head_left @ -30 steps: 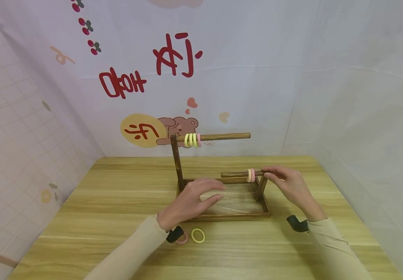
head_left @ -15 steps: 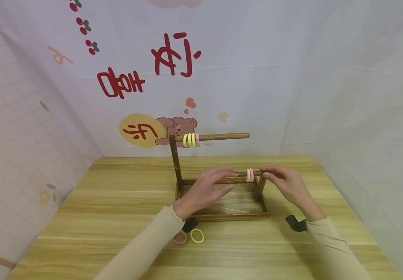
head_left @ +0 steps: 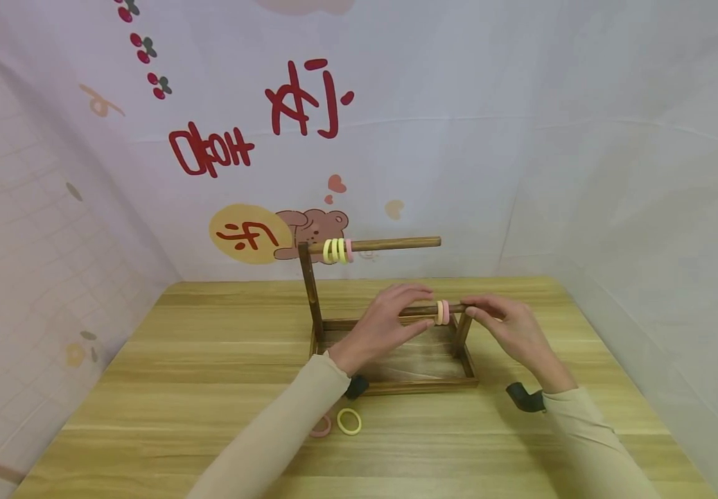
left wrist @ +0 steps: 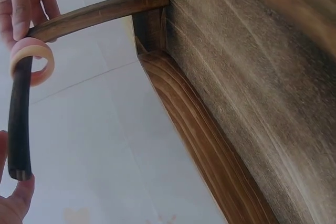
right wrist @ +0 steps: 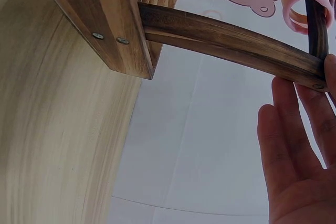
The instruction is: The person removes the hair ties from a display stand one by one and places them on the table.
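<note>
A dark wooden rack (head_left: 396,388) with a tray base stands on the table. On its lower rod (head_left: 418,311) hang a peach ring (head_left: 440,312) and a pink ring (head_left: 445,312), side by side. My left hand (head_left: 387,324) reaches around this rod, fingers above and thumb below, close to the peach ring; a gap shows between the fingertips. With thumb and fingers, my right hand (head_left: 515,333) holds the corner where the lower rod meets its short post (right wrist: 231,40). Several yellow and pink rings (head_left: 337,251) hang on the upper rod (head_left: 396,244).
On the table (head_left: 209,360) before the rack lie a yellow ring (head_left: 349,421) and a pink ring (head_left: 321,427), the latter partly hidden by the left sleeve. The tall post (head_left: 310,291) rises at the rack's left. A printed cloth (head_left: 459,138) hangs behind.
My left hand has moved right and up, from over the tray to around the lower rod near its rings. The right hand stays at the rod's corner.
</note>
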Available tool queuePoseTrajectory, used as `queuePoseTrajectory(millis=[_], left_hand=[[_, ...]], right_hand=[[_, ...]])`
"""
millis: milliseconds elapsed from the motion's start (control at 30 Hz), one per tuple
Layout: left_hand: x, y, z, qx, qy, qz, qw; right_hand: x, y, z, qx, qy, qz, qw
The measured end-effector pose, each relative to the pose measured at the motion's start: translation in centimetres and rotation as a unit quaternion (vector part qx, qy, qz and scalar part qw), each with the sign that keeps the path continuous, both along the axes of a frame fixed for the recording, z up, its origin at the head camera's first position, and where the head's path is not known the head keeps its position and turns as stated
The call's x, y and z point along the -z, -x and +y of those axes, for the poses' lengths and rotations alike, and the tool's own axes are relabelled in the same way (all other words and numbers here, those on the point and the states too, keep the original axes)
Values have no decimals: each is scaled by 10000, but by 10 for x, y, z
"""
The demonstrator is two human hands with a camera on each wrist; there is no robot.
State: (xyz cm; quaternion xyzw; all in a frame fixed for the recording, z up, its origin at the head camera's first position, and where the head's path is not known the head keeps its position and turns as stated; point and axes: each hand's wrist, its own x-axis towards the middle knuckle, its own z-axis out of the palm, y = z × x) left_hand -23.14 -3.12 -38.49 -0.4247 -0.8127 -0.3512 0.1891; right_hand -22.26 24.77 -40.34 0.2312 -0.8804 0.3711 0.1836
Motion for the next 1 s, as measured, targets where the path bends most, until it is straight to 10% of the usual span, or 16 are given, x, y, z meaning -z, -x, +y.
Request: queuePoseTrajectory(millis=[1000], left_hand=[[5,20,19,-285,654,45,9974]], right_hand=[[1,0,0,-20,9,50,10000]])
